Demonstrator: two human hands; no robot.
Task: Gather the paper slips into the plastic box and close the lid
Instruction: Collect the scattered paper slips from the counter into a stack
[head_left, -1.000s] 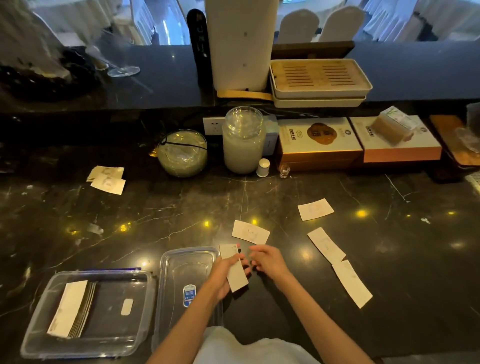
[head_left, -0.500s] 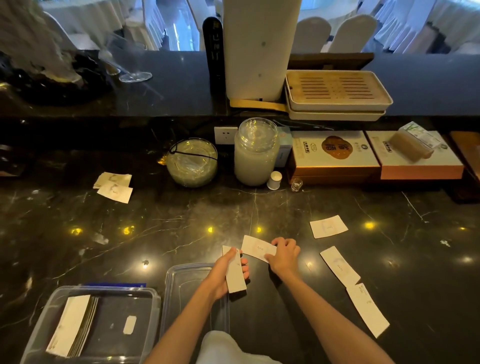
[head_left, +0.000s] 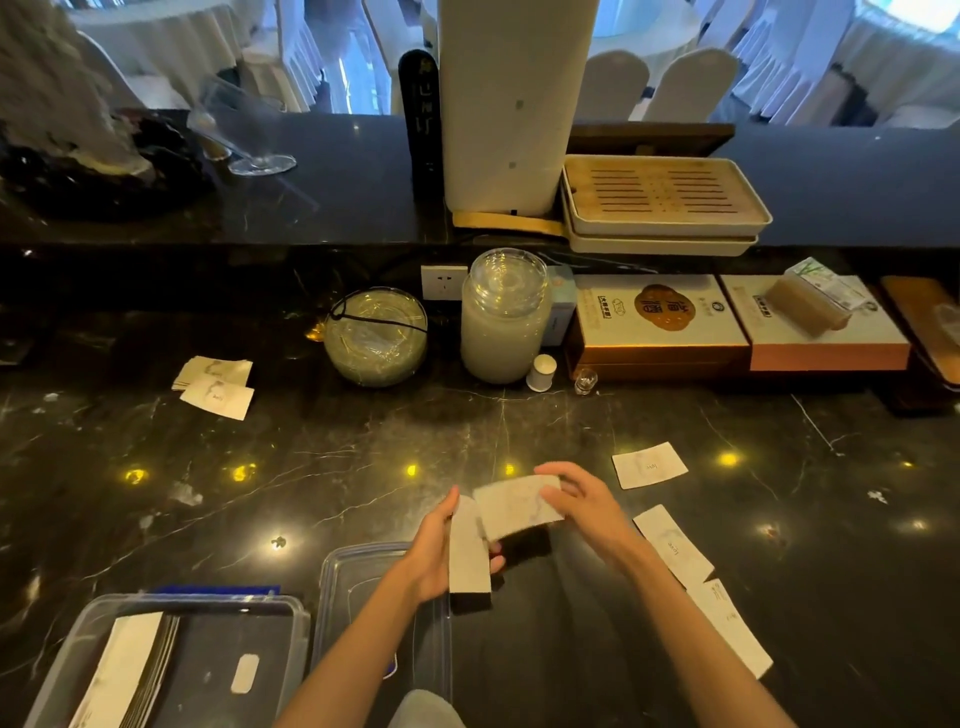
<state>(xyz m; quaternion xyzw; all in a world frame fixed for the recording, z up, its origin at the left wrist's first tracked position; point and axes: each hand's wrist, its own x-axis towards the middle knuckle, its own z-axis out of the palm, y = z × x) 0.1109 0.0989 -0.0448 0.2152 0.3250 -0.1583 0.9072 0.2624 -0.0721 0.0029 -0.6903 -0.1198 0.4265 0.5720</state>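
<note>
My left hand grips an upright paper slip above the counter. My right hand holds a second slip lifted off the counter, right beside the first. Three loose slips lie to the right: one far, one nearer, one nearest. Two more slips lie at the far left. The clear plastic box stands at the lower left with a stack of slips inside. Its clear lid lies flat beside it, partly hidden under my left forearm.
At the back of the black marble counter stand a glass bowl, a tall lidded jar, a small white cap, a tiny glass and two flat gift boxes. A raised ledge behind carries trays.
My right hand has picked up the slip that lay in front of me and lifted it toward the slip in my left hand.
</note>
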